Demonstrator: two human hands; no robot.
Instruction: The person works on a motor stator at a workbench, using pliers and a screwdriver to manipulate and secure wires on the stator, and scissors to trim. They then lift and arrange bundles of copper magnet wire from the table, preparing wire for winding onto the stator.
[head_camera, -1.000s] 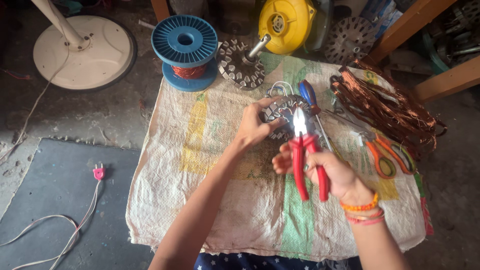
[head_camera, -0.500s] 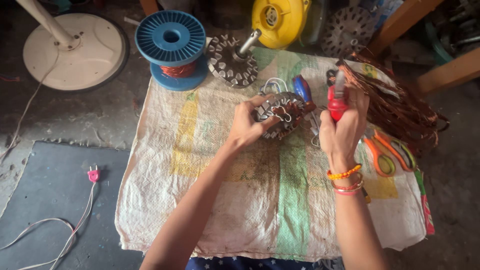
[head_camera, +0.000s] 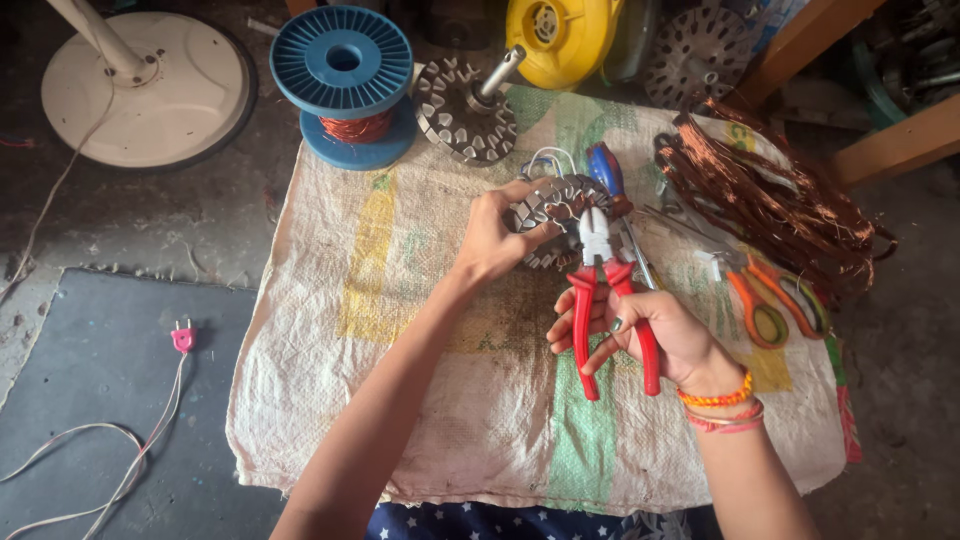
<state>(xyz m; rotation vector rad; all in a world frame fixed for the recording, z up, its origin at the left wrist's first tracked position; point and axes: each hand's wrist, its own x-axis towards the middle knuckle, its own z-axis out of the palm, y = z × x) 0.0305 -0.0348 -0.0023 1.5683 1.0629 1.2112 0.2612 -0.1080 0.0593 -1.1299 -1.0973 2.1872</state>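
The right hand (head_camera: 655, 335) is closed around red-handled pliers (head_camera: 605, 290), long axis running away from the person, nose pointing at the metal stator (head_camera: 555, 215). Just beyond, the left hand (head_camera: 495, 240) grips that stator's near-left edge. Beneath both lies a woven sack (head_camera: 400, 300) on a concrete floor (head_camera: 190, 215). Farther left stands 1 blue wire spool (head_camera: 345, 85).

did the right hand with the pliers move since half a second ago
Yes. The right hand came back toward the person, away from the copper wire pile, and the pliers now point at the stator.
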